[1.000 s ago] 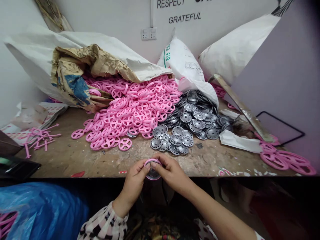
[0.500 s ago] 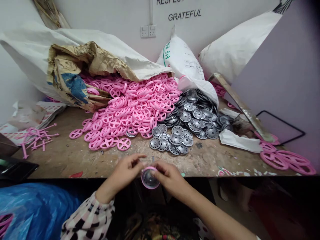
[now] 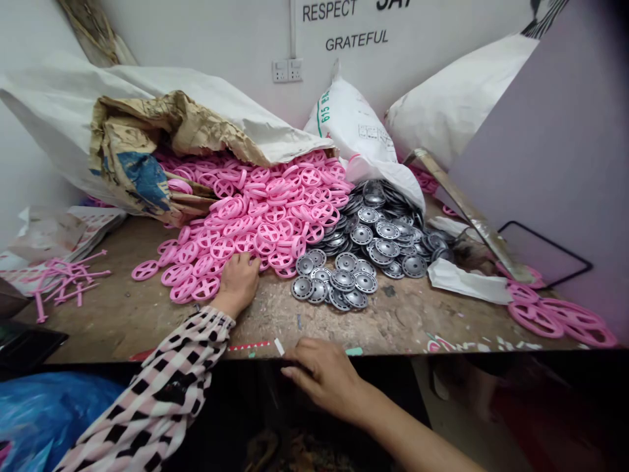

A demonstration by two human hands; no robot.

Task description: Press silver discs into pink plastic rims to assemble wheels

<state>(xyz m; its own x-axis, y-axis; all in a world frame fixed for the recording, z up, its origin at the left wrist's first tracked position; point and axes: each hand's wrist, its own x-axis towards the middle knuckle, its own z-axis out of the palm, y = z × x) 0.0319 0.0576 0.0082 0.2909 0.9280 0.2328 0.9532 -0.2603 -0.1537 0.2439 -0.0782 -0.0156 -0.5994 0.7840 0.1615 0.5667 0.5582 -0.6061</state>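
At the front edge of a heap of pink wheels [image 3: 268, 233], my left hand [image 3: 239, 280] reaches down with its fingers bent and closed over a pink wheel, which the hand mostly hides. My right hand [image 3: 327, 373] is over the table's front edge, palm down, thumb apart from the fingers and nothing visible in it. Right of the pink heap lies a pile of silver-grey hubcap-like discs [image 3: 343, 280], with slots around their rims. A few of these discs spread forward, beyond my right hand.
A large white sack [image 3: 211, 98] with torn brown lining spills the pink wheels. Pink rods [image 3: 69, 282] lie at the left, larger pink wheels [image 3: 535, 318] at the right. A blue plastic bag [image 3: 54, 419] sits below the table [image 3: 407, 314]. A metal bar [image 3: 472, 216] slants at the right.
The pink wheel with a grey disc fitted in it has left my right hand and is out of sight. My left hand has moved forward to the pink heap; my right hand has opened.
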